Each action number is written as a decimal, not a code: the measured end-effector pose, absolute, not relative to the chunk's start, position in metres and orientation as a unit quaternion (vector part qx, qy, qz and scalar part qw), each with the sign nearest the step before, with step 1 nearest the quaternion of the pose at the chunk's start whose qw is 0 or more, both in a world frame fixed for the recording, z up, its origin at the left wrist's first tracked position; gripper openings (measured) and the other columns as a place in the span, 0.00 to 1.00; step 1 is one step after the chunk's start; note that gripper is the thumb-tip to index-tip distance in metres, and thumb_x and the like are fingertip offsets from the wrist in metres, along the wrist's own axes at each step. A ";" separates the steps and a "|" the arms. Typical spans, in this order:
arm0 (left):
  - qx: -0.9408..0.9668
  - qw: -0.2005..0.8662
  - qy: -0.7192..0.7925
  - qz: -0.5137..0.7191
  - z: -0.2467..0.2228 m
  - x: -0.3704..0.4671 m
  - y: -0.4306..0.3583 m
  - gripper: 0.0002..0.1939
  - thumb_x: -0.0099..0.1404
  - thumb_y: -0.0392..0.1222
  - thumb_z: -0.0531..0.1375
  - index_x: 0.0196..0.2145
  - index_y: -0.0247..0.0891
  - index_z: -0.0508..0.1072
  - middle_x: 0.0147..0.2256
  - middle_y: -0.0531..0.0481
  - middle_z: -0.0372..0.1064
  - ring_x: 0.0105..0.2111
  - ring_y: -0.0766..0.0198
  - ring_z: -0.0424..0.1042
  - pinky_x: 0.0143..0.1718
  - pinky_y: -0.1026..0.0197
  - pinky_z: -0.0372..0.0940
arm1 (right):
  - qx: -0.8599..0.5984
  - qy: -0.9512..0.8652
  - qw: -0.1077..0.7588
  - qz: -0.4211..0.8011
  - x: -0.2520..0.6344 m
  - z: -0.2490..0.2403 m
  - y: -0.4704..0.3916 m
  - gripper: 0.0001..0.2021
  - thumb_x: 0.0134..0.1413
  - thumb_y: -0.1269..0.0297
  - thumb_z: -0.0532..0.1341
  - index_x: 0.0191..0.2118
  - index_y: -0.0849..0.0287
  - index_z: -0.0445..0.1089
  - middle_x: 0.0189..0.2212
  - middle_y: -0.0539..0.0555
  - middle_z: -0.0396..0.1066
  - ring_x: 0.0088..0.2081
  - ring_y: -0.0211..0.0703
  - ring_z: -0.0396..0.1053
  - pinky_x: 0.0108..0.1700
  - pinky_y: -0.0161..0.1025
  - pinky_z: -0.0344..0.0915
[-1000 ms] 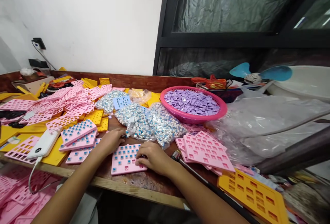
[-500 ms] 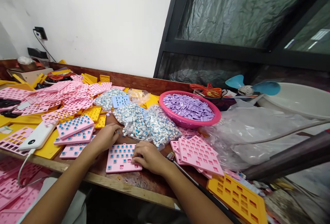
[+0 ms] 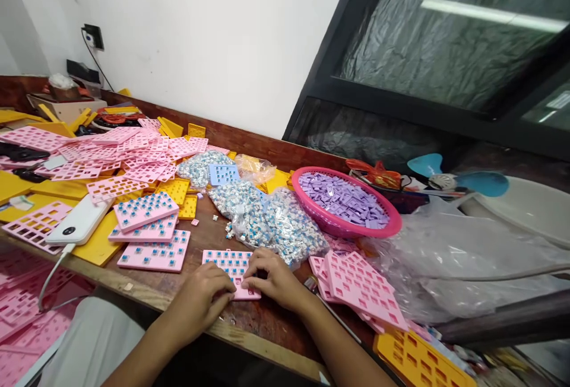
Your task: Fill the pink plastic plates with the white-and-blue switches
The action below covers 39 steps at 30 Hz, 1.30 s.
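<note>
A pink keyboard plate (image 3: 221,254) lies flat near the table's front edge, with blue-and-white key switches in many of its holes. A few holes near its lower edge show bare pink. My left hand (image 3: 207,292) is closed at the plate's lower left, fingertips down on it. Whatever those fingers pinch is hidden. On the plate's right part, my right hand (image 3: 274,277) rests with bent fingers, thumb and forefinger close together, gripping it. Just behind the plate, clear bags (image 3: 244,209) spill loose switches onto the table.
Pink plates with switches (image 3: 155,250) are stacked at left, beside a white power bank (image 3: 80,224) with a cable. A pink basket (image 3: 392,224) holds purple pieces. More pink plates (image 3: 363,289) and a yellow plate (image 3: 423,357) lie at right. Plastic sheeting (image 3: 427,256) covers the far right.
My left hand has come from beside the loose switches to the plate's lower left. My right hand stays on the plate. The view has shifted and tilted slightly.
</note>
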<state>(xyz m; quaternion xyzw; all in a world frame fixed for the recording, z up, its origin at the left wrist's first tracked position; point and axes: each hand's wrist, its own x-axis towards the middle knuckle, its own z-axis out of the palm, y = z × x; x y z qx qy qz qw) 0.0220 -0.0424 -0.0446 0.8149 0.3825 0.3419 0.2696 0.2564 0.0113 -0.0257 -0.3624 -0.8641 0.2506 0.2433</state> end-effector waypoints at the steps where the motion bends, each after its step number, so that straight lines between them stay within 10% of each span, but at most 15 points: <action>1: 0.810 0.271 0.384 0.352 -0.048 0.022 -0.041 0.07 0.68 0.33 0.61 0.38 0.43 0.78 0.37 0.52 0.77 0.41 0.61 0.70 0.44 0.59 0.61 | -0.366 -0.853 0.255 0.272 0.256 -0.026 0.013 0.11 0.57 0.54 0.69 0.31 0.56 0.78 0.33 0.52 0.73 0.38 0.44 0.70 0.42 0.40 0.64; 13: 0.824 0.099 0.404 0.386 -0.067 0.026 -0.047 0.09 0.71 0.33 0.58 0.41 0.42 0.77 0.34 0.50 0.76 0.39 0.56 0.69 0.39 0.54 0.56 | -0.511 -0.804 0.295 0.069 0.260 -0.051 0.051 0.17 0.63 0.71 0.57 0.55 0.58 0.71 0.49 0.61 0.72 0.51 0.52 0.69 0.56 0.51 0.66; 39: 0.832 0.044 0.411 0.370 -0.054 0.028 -0.052 0.08 0.72 0.36 0.58 0.38 0.41 0.77 0.36 0.50 0.76 0.39 0.57 0.67 0.45 0.52 0.57 | -0.547 -0.774 0.314 0.062 0.252 -0.053 0.050 0.05 0.61 0.64 0.64 0.41 0.55 0.76 0.40 0.53 0.77 0.42 0.46 0.73 0.46 0.39 0.65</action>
